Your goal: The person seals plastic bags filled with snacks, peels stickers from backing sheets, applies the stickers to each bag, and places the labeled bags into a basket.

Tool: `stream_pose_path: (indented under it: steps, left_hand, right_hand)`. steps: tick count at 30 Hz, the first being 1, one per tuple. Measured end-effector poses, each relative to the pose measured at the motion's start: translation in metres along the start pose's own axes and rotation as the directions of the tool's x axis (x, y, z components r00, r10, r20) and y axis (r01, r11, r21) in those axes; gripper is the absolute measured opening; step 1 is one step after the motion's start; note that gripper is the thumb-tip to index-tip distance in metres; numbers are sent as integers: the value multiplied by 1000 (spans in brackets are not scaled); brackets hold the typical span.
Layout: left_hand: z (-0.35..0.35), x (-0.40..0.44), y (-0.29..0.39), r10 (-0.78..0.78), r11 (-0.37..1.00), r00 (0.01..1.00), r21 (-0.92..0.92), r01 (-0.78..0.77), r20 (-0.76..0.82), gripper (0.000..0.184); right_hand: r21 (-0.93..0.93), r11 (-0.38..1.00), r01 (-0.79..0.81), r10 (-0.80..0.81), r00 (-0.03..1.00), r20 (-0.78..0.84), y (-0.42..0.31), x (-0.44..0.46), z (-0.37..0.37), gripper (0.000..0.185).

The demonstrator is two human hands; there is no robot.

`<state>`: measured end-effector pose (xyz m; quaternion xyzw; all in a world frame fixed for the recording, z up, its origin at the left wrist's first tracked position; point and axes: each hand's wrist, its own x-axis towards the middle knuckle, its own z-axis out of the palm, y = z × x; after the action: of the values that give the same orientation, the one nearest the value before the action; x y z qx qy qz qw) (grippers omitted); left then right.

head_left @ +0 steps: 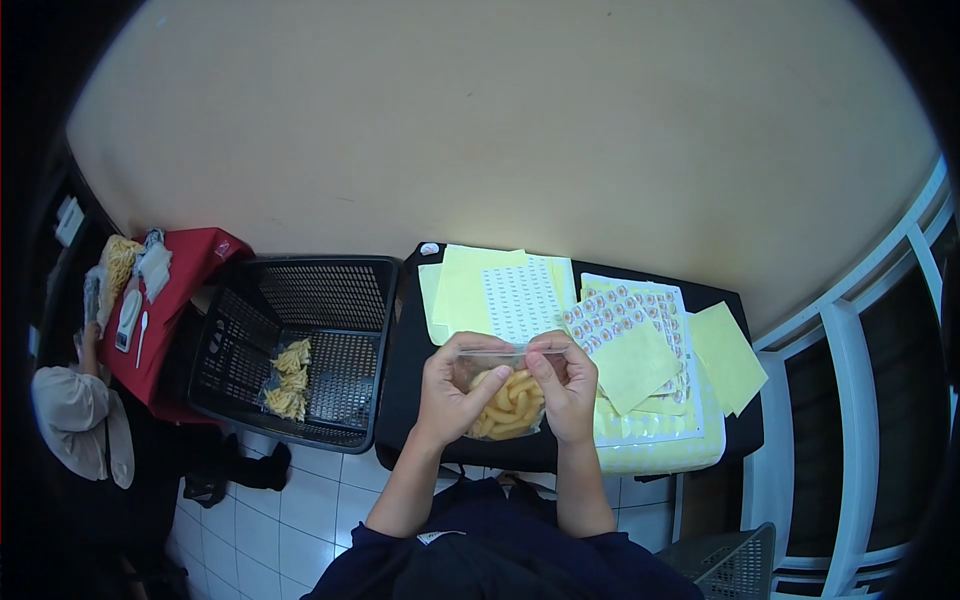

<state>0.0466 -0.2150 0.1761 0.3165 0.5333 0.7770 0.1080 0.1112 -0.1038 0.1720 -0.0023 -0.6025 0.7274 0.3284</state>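
Note:
A clear plastic zip bag (512,412) of curved yellow snack sticks hangs between my two hands, in front of my body and over the near edge of the black-covered table. My left hand (455,392) grips its left side, with the thumb over the front. On the other side, my right hand (565,392) pinches the top edge, its thumb close to the seal strip. Just beyond the bag lie a sheet of small printed text labels (520,300) and sheets of round logo stickers (610,312). Whether the seal is fully closed I cannot tell.
Left of the table stands a black plastic basket (345,285) with several filled snack bags (288,382). Farther left, a red-covered table (190,300) bears a scale (128,320), a spoon (142,330) and bagged snacks, with another person (75,415) beside it. White railing (850,350) stands at right.

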Motion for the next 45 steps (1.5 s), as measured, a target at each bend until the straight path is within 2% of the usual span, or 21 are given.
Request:
stream_pose_path:
  steps: [1,3,8,14,17,19,27,29,37,45]
  left_hand:
    - [4,1,2,28,998,999,-55,-30,-42,12]
    - [4,0,2,18,999,1000,-49,-18,-17,12]
    - [9,0,5,28,998,1000,-59,-28,4,13]
    - [12,1,4,97,995,994,-26,-96,52,19]
    - [12,-2,7,97,993,995,64,-97,-4,23]
    - [10,-2,8,221,959,974,170,-228,58,28]
    - [16,-3,6,299,936,951,169,-308,77,33]
    - [17,-3,5,315,932,946,163,-323,77,33]
    - [24,-2,3,359,921,930,136,-366,74,32]
    - [29,4,3,334,927,940,156,-340,65,35]
  right_hand:
    - [10,1000,-6,6,1000,3,-4,-2,-2,9]
    - [23,1000,-15,15,1000,1,-9,-5,-3,9]
    - [-53,995,83,-84,996,-16,-9,-7,-8,10]
    - [-115,985,130,-131,991,-3,-14,-9,-11,7]
    - [-179,966,186,-181,982,48,-16,-9,-12,7]
    - [-201,960,194,-186,981,59,-21,-10,-11,7]
    - [-275,940,201,-197,979,42,-24,-14,-14,6]
    - [-332,910,246,-238,969,66,-29,-14,-14,6]
    - [-306,919,247,-241,969,59,-28,-13,-17,5]
    - [-262,935,238,-230,971,63,-20,-7,-23,6]
